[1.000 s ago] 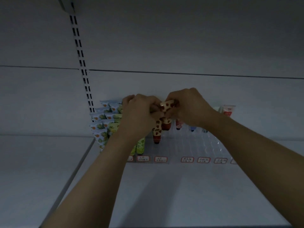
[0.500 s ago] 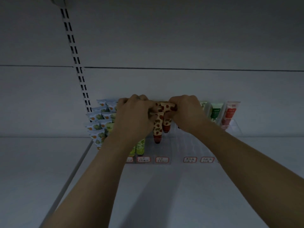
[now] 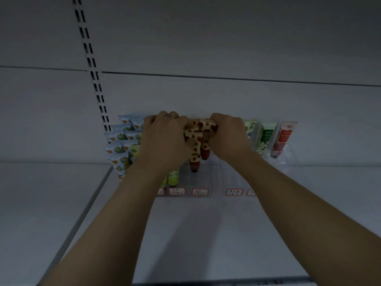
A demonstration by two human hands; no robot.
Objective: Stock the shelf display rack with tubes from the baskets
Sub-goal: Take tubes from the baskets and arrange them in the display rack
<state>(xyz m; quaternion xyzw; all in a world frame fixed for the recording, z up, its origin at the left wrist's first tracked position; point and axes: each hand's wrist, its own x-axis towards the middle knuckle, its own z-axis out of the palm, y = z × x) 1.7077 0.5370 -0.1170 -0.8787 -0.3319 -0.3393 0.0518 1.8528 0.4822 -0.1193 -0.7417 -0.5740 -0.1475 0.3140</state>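
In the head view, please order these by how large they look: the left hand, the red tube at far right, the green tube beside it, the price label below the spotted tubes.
1. left hand, gripping a spotted tube, largest.
2. red tube and green tube: about alike, not ranked.
3. price label, smallest.

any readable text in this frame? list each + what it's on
None legible.
Price tags on rack front: red-framed, print too blurred.
Green tube, red tube: labels too small.
Spotted tubes gripped by left hand and right hand: pattern only.
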